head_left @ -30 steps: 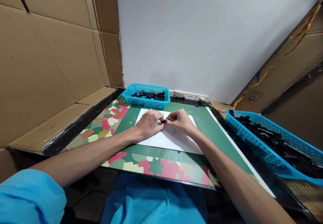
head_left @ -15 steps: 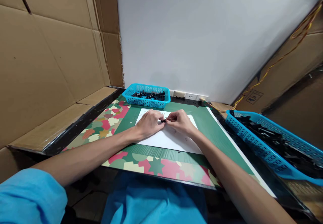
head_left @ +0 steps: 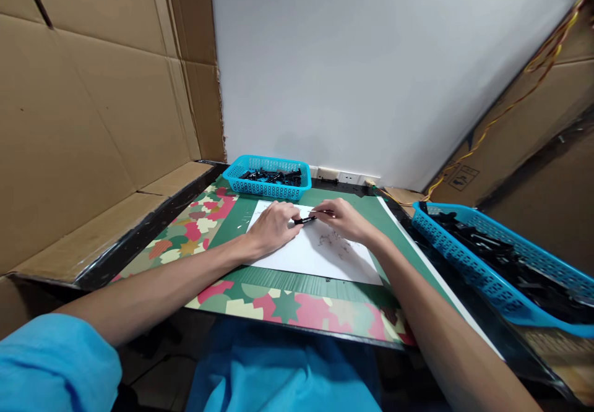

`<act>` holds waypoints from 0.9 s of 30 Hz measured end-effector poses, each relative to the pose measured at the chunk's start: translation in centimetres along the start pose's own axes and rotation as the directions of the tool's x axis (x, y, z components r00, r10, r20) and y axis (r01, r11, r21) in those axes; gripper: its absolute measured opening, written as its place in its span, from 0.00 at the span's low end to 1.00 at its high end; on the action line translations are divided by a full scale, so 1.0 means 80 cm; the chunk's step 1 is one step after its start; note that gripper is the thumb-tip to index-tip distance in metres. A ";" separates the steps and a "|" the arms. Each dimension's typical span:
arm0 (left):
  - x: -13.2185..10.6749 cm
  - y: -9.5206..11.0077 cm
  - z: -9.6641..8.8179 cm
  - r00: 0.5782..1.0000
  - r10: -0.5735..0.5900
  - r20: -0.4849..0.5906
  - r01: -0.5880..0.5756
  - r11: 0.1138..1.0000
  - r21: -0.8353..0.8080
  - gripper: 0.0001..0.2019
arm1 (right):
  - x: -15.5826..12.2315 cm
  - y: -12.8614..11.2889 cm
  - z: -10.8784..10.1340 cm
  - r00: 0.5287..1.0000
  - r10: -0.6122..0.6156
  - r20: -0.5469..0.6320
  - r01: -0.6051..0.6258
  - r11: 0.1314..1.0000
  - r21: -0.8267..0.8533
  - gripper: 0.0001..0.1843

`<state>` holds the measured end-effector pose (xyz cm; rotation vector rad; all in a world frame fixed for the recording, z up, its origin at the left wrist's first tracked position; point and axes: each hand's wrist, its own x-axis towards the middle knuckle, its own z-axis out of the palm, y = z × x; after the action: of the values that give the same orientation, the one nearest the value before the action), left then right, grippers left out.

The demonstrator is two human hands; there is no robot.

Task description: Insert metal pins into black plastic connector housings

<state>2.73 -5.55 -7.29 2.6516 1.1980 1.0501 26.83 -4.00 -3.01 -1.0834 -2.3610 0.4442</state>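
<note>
My left hand rests on the white sheet, its fingers closed on one end of a small, narrow black plastic part. The part's other end sticks out to the right. Just beyond that end, my right hand pinches a thin, slender tool, which looks like tweezers. The tool points left, close above the black part; whether they touch I cannot tell. Several tiny dark pieces lie scattered on the sheet below my right hand.
At the back, a blue basket holds black parts. Another blue basket full of black parts stands at the right. Cardboard walls the left side. Power sockets and yellow wires run along the back and right.
My right hand has drawn slightly right, away from my left fingers, with the tool in it. More of the black part and of the tiny pieces now shows.
</note>
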 end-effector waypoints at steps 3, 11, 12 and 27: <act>0.000 0.002 -0.001 1.000 -0.010 -0.001 0.010 1.000 -0.004 0.02 | 0.000 0.006 0.000 0.995 -0.059 -0.081 0.053 0.996 -0.068 0.15; -0.001 0.001 -0.003 1.000 -0.019 0.012 0.020 0.999 -0.039 0.07 | 0.006 -0.008 0.016 0.974 0.055 -0.218 -0.005 0.974 0.225 0.12; -0.001 0.001 -0.003 0.999 -0.025 0.021 0.026 0.999 -0.040 0.07 | 0.008 -0.010 0.019 0.974 0.076 -0.211 -0.012 0.957 0.290 0.12; -0.001 0.007 -0.008 0.999 -0.017 0.045 0.021 0.995 -0.097 0.09 | 0.012 -0.011 0.038 0.966 0.156 -0.208 -0.072 0.929 0.364 0.19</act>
<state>2.65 -6.15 -6.70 2.5705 1.1314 1.0142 24.03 -4.06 -4.80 -1.0409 -1.9245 0.7131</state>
